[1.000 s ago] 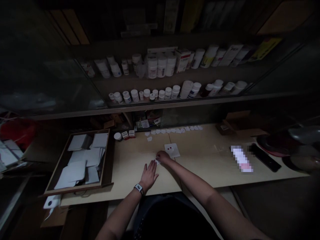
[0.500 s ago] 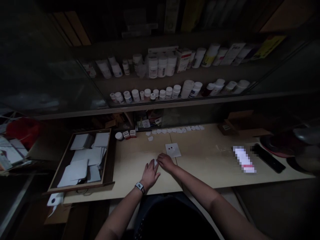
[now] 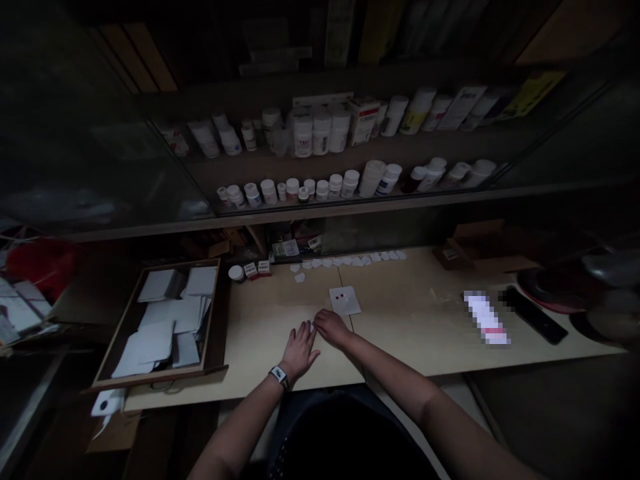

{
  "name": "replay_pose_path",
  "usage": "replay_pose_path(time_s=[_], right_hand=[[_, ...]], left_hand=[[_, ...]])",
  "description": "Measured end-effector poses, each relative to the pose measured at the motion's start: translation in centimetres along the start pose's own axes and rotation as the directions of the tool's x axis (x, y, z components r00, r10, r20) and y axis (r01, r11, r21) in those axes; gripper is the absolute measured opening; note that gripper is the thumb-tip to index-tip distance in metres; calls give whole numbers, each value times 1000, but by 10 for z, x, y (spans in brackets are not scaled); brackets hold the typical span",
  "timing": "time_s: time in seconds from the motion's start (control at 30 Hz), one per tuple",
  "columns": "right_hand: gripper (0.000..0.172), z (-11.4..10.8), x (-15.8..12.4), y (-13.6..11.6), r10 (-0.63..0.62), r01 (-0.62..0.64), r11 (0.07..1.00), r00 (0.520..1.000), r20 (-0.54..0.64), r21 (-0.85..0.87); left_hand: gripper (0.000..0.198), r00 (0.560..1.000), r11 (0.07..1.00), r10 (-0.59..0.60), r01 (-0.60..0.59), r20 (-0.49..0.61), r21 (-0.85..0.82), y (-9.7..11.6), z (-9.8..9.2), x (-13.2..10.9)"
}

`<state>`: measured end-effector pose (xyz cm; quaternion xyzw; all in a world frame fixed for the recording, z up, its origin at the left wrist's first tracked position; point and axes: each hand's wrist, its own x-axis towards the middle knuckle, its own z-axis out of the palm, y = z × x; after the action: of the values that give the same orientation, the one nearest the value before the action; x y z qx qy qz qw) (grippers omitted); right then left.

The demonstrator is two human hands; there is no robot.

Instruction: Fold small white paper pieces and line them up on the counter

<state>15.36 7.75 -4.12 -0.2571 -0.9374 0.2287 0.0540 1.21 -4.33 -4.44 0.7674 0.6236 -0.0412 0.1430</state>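
My left hand point(image 3: 299, 352), a watch on its wrist, lies flat on the pale tabletop point(image 3: 415, 333) with fingers stretched out. Its fingertips rest on a small piece of white paper point(image 3: 313, 327), mostly covered by my hands. From the right side my right hand point(image 3: 331, 327) pinches the edge of that paper with bent fingers. Just beyond it lies a flat white paper square point(image 3: 351, 305) bearing two dark red tablets point(image 3: 339, 297). Farther back runs a row of several small folded paper packets point(image 3: 345, 261), with one single packet point(image 3: 299, 277) in front of its left end.
At left, a wooden drawer point(image 3: 216, 313) holds stacks of white paper sheets point(image 3: 143, 347). A white jar point(image 3: 237, 273) and small boxes point(image 3: 257, 269) stand behind. Pill bottles point(image 3: 320, 133) line the shelves. A blurred bright item point(image 3: 485, 319), a black phone point(image 3: 537, 317) and a cardboard box point(image 3: 487, 250) lie right.
Both hands stay almost in place; less of the white paper shows between the fingers now. The view has shifted slightly.
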Motion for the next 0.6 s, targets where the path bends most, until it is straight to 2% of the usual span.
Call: replay_pose_path(time_s=[0.13,0.2,0.4,0.6], right_hand=[[20,4,1,2,185,-176,978,980,-78,108],[20,4,1,3,216,-201,969,972,-98,141],[24,-3,1,3,106,-101,991,993,-53,88],[21,-4,0,4,-23,23,1000,1000,1,-10]], left_hand=[[64,1000,999,19,-19,4,-45,-3,-8,0],[63,1000,998,17,-16,13,-64,-3,-14,1],[71,999,994,8,-4,36,-108,0,-31,4],[82,998,994,29,-22,62,-110,3,-34,7]])
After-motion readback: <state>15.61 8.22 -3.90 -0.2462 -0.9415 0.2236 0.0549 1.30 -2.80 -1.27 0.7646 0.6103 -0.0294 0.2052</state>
